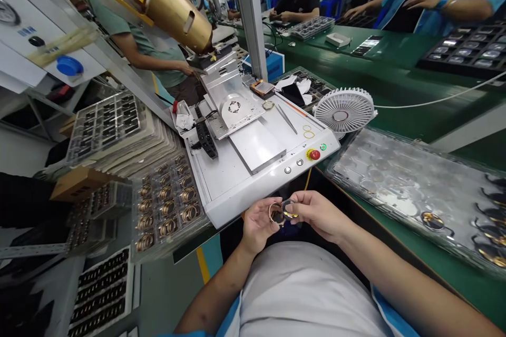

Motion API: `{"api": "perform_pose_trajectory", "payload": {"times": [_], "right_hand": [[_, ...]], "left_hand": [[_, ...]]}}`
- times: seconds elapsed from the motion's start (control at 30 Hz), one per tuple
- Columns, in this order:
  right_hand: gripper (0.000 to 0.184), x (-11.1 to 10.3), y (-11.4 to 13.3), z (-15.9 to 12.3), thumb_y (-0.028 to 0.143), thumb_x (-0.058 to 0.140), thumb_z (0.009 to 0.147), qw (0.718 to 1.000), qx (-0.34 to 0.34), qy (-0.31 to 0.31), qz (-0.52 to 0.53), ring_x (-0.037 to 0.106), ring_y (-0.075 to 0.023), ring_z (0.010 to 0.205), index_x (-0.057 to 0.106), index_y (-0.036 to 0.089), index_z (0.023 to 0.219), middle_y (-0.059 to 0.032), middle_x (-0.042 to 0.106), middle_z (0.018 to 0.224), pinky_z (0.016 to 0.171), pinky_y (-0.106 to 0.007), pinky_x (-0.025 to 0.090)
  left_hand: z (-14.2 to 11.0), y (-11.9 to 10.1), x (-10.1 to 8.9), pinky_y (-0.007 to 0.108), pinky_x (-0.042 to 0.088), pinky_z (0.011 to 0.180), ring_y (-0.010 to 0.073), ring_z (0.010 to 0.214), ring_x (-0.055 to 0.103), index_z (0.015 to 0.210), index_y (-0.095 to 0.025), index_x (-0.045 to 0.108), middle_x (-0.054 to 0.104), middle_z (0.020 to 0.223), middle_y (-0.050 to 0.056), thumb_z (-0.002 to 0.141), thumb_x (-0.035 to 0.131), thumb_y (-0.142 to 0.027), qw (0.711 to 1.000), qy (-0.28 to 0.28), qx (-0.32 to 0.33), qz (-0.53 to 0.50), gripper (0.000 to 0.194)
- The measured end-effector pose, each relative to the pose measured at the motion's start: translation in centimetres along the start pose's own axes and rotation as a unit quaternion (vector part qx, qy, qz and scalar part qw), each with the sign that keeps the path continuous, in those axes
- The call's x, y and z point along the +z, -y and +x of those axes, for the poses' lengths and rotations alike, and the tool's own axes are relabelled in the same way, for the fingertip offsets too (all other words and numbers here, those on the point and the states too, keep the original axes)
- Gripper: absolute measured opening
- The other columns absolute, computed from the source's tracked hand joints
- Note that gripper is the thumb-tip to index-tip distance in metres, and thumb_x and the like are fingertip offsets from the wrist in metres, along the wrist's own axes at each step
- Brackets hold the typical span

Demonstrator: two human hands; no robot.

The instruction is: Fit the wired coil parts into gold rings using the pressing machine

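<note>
In front of my belly, both hands are close together. Between the fingers and thumb of my left hand (259, 222) is a gold-rimmed round watch case (275, 214), its ring standing roughly upright. Pinched in my right hand (314, 211) is a dark round watch display (290, 209) with a shiny gold patch. The two parts are side by side at their edges; whether they touch I cannot tell. Just beyond my hands is the white front edge of a machine (253, 189) with a metal fixture plate (237, 110) on top.
Left, a clear tray (168, 205) holds gold ring cases. Right, another plastic tray (379, 168) holds dark round displays with tails. A white fan (343, 110), tweezers (287, 119) and a red emergency button (314, 155) are ahead. A gold laser head (177, 8) overhangs; co-workers sit and stand beyond.
</note>
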State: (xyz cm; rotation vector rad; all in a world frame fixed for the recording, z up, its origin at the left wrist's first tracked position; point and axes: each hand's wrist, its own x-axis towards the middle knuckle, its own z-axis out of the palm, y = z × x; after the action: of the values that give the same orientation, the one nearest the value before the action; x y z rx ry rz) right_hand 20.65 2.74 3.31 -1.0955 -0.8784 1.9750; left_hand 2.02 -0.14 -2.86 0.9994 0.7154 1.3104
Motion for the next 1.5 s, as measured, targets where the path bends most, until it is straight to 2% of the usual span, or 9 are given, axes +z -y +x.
{"api": "perform_pose_trajectory", "payload": {"times": [0.07,0.13,0.3,0.6,0.9,1.1,1.23,1.37,1.5], "right_hand": [[0.045,0.8,-0.3,-0.3,0.041,0.096,0.058,1.000,0.002,-0.006,0.026,0.057,-0.0126,0.059,0.058,0.018,0.066,0.0003,0.064,0.066,0.059,-0.026,0.045],[0.044,1.5,-0.6,-0.5,0.037,0.094,0.059,0.999,-0.026,-0.023,0.025,0.054,-0.0117,0.057,0.055,0.019,0.068,0.0024,0.061,0.063,0.056,-0.024,0.042],[0.036,2.8,-0.6,-1.0,0.028,0.084,0.064,0.993,-0.094,-0.054,-0.047,0.048,-0.0103,0.055,0.051,0.022,0.075,0.0061,0.056,0.062,0.052,-0.023,0.034],[0.031,3.4,-0.5,-1.1,0.022,0.073,0.065,0.992,-0.103,-0.047,-0.063,0.052,-0.0103,0.053,0.047,0.024,0.081,0.0086,0.058,0.062,0.050,-0.022,0.038],[0.030,3.0,-0.3,-1.0,0.024,0.072,0.067,0.990,-0.099,-0.040,-0.090,0.057,-0.0117,0.052,0.046,0.024,0.082,0.0074,0.061,0.061,0.049,-0.022,0.042],[0.035,2.7,-0.8,-0.5,0.022,0.076,0.067,0.995,-0.089,-0.011,-0.045,0.064,-0.0145,0.054,0.045,0.024,0.084,0.0057,0.066,0.064,0.052,-0.024,0.047],[0.045,2.2,-0.9,-0.3,0.029,0.088,0.065,0.997,-0.064,-0.014,-0.036,0.066,-0.0148,0.055,0.047,0.023,0.084,0.0040,0.069,0.064,0.053,-0.023,0.051],[0.050,1.4,-1.2,-0.3,0.048,0.094,0.064,0.995,0.000,-0.014,-0.095,0.062,-0.0131,0.049,0.055,0.020,0.075,-0.0007,0.069,0.059,0.046,-0.021,0.050],[0.058,1.4,-1.8,0.0,0.059,0.094,0.061,0.999,-0.014,-0.005,-0.052,0.057,-0.0113,0.041,0.052,0.020,0.065,-0.0018,0.068,0.056,0.038,-0.021,0.049]], "left_hand": [[0.0,0.4,-0.1,0.043,0.060,0.098,0.0290,0.111,0.075,0.116,-0.024,0.073,0.076,0.128,0.012,0.068,0.095,-0.041,1.000,-0.003,-0.017,0.004,0.056],[-0.2,0.6,-0.2,0.042,0.062,0.095,0.0285,0.111,0.076,0.119,-0.027,0.073,0.077,0.128,0.010,0.066,0.097,-0.037,1.000,0.001,-0.019,0.009,0.059],[-0.6,0.9,-0.6,0.042,0.064,0.096,0.0278,0.111,0.077,0.122,-0.029,0.073,0.079,0.125,0.008,0.065,0.098,-0.026,1.000,0.006,0.016,0.021,0.063],[-0.8,1.0,-1.0,0.047,0.064,0.094,0.0298,0.104,0.079,0.115,-0.028,0.077,0.080,0.120,0.009,0.057,0.101,-0.033,0.997,-0.039,0.005,0.066,0.064],[-0.2,0.6,-0.5,0.036,0.067,0.092,0.0258,0.104,0.080,0.122,-0.034,0.077,0.079,0.122,0.005,0.062,0.099,-0.021,0.997,0.016,0.065,0.041,0.065],[-0.1,0.8,-0.5,0.035,0.068,0.089,0.0244,0.099,0.081,0.121,-0.035,0.077,0.081,0.118,0.004,0.061,0.099,-0.026,0.996,-0.003,0.075,0.055,0.064],[-0.3,1.0,-0.4,0.034,0.069,0.085,0.0245,0.097,0.082,0.120,-0.036,0.077,0.082,0.115,0.004,0.063,0.099,-0.029,0.994,-0.022,0.084,0.063,0.061],[-0.4,1.0,-0.3,0.036,0.068,0.091,0.0260,0.103,0.080,0.121,-0.036,0.077,0.080,0.119,0.005,0.067,0.097,-0.031,0.990,-0.016,0.107,0.085,0.058],[-0.4,1.0,-0.3,0.037,0.067,0.092,0.0250,0.104,0.080,0.124,-0.039,0.075,0.079,0.123,0.005,0.072,0.094,-0.030,0.988,-0.001,0.110,0.109,0.056]]}}
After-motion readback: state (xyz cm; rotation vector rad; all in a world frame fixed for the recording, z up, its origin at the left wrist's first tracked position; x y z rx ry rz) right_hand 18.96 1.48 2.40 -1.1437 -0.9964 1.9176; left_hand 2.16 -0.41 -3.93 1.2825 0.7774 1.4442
